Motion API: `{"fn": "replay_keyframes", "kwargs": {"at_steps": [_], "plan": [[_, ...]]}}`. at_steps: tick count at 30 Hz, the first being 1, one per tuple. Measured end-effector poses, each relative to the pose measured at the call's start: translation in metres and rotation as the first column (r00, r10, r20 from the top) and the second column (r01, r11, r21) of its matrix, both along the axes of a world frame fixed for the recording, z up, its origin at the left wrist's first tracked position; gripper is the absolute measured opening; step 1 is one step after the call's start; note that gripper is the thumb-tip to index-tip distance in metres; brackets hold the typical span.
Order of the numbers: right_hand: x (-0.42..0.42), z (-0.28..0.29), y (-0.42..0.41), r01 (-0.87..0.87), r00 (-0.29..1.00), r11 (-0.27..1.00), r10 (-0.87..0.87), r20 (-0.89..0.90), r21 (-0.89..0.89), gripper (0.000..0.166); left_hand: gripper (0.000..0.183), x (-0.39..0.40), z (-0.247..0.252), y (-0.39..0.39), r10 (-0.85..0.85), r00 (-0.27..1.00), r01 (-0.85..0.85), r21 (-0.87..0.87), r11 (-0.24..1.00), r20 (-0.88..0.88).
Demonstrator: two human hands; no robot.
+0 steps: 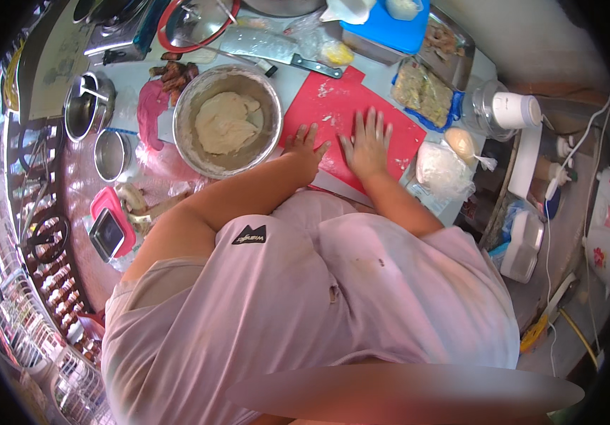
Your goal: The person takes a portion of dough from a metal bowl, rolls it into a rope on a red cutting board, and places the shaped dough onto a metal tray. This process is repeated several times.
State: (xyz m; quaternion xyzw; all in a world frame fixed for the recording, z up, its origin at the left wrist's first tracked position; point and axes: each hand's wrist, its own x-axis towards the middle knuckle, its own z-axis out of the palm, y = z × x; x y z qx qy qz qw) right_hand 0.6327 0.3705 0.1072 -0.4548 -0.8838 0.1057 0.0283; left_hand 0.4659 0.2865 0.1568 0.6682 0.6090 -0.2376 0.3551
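Both palms lie flat on a red sheet (331,114) that has bits of white flour or dough on it. My left hand (304,151) rests near its left edge with the fingers apart, beside a metal bowl (183,114). Inside the bowl is a lump of pale dough (225,122), and flour coats the bowl's wall. My right hand (369,143) is spread on the sheet to the right of the left one, holding nothing. A cleaver (262,45) with a black handle lies beyond the sheet's far edge.
To the right are a bag of minced filling (422,93), a bag of white powder (443,170) and a clear jar (488,109). A blue lid (390,26) covers a container at the back. Metal pots (111,155), a pink cloth (151,114) and a stove (124,34) are at left.
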Motion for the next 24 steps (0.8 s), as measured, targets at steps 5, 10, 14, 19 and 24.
{"fn": "replay_keyframes", "kwargs": {"at_steps": [5, 10, 14, 19, 24], "plan": [[0.045, -0.003, -0.056, -0.052, 0.993, 0.993, 0.063, 0.103, -0.108, 0.081, 0.084, 0.001, -0.011, 0.003, 0.023, 1.0, -0.023, -0.035, 0.999, 0.006], [-0.034, -0.005, 0.052, 0.091, 0.995, 0.99, -0.087, -0.041, 0.11, 0.08, 0.08, -0.001, -0.004, 0.001, 0.002, 1.0, -0.003, -0.035, 0.999, -0.02], [-0.056, -0.02, 0.101, 0.171, 0.981, 0.942, -0.137, -0.137, 0.289, 0.078, 0.077, 0.001, 0.001, 0.004, -0.048, 0.998, 0.047, -0.015, 0.999, -0.052], [0.004, -0.002, -0.012, -0.014, 0.999, 1.0, 0.014, -0.036, -0.003, 0.078, 0.078, 0.004, -0.002, 0.003, -0.024, 0.997, 0.022, -0.031, 0.999, -0.07], [0.053, 0.002, -0.066, -0.108, 0.994, 0.99, 0.11, 0.013, -0.092, 0.08, 0.079, 0.007, -0.003, 0.003, 0.02, 0.998, -0.022, -0.034, 0.999, -0.051]]}}
